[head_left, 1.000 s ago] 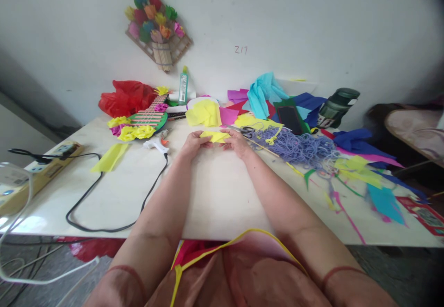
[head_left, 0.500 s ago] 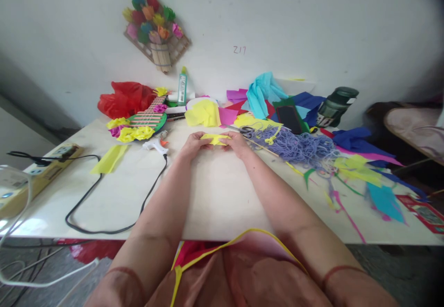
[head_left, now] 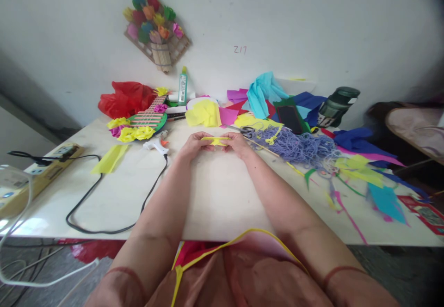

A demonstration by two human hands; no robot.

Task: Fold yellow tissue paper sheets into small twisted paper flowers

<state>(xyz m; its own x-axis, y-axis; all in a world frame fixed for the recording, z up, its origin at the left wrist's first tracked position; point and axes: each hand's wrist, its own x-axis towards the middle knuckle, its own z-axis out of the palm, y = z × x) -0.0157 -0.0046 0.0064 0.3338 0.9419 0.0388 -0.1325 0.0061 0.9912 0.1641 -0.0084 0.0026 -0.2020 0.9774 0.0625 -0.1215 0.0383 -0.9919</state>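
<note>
Both of my hands meet at the middle of the white table (head_left: 215,196). My left hand (head_left: 194,146) pinches the left end of a small folded yellow paper strip (head_left: 215,140). At the strip's right end my right hand (head_left: 240,144) is closed on it too. The strip lies narrow and flat between the fingertips, just above the tabletop. Behind it sit a crumpled yellow paper (head_left: 204,113) and a pink sheet (head_left: 229,115).
A white glue gun (head_left: 155,146) with a black cable (head_left: 104,205) lies left of my hands. A power strip (head_left: 41,170) sits at the left edge. Purple yarn (head_left: 294,146), scissors (head_left: 246,130), a phone (head_left: 290,118), a green jar (head_left: 335,107), a glue bottle (head_left: 182,85) and coloured paper scraps crowd the right and back.
The yellow paper between my fingers has been folded narrower, from a wider piece into a thin strip. My hands have stayed in the same place.
</note>
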